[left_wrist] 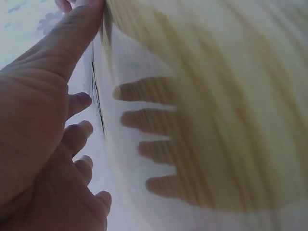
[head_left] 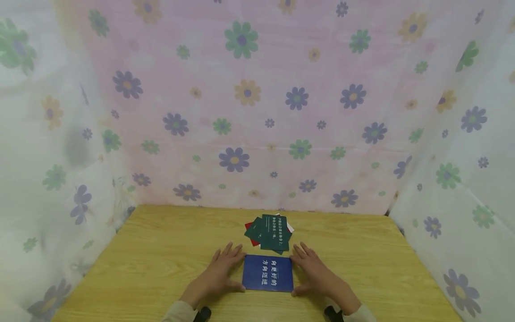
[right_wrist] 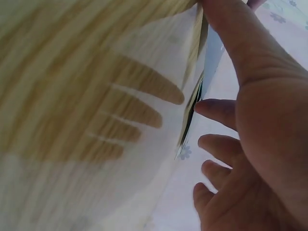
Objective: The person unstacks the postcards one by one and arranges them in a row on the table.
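Note:
A blue card [head_left: 268, 273] with white Chinese characters lies flat on the wooden table near its front, turned sideways. My left hand [head_left: 219, 273] rests at the card's left edge, fingers spread and fairly straight, with the thumb by the near corner. On the opposite edge, my right hand [head_left: 318, 275] mirrors it, its thumb by the near right corner. Just behind the blue card is an overlapping pile of cards, with a dark green card [head_left: 275, 232] on top. Parts of red cards [head_left: 254, 242] stick out beneath. Both wrist views show loosely extended fingers close to the tabletop, gripping nothing.
The wood-grain table [head_left: 161, 250] is glossy and reflects the fingers in the wrist views. A flower-patterned curtain [head_left: 257, 134] stands behind the table's back edge and along both sides.

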Motion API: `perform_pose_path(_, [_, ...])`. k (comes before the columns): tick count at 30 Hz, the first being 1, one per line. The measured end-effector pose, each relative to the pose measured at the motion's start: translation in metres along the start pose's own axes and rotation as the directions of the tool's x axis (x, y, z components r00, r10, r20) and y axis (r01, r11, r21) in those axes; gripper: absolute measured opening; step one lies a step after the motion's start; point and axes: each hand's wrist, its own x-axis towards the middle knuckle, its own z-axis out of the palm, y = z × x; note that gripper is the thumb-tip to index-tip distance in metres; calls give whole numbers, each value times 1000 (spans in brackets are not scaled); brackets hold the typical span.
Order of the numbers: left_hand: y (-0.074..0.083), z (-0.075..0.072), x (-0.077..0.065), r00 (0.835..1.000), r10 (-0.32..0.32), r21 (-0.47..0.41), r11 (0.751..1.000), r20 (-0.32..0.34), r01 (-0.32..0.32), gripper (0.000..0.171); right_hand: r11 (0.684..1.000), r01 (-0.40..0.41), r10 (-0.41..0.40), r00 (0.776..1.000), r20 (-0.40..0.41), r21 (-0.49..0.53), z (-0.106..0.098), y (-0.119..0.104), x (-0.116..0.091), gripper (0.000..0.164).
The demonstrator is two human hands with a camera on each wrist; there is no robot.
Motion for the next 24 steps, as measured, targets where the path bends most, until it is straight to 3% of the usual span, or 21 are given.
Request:
perform_pose_path(7, [0,1,-1,999,-29,-27,999,37,30,92,998,-54,53,997,64,22,-1,-5,-5,94])
perform_pose_path(12, [-1,2,0,998,-34,-38,999,60,36,92,998,-61,60,996,65,14,-1,-7,-7,94])
perform_pose_path(24, [0,-1,1,994,-46,-12,999,97,48,92,985,-137,146,986,80,-106,1,-16,-11,93])
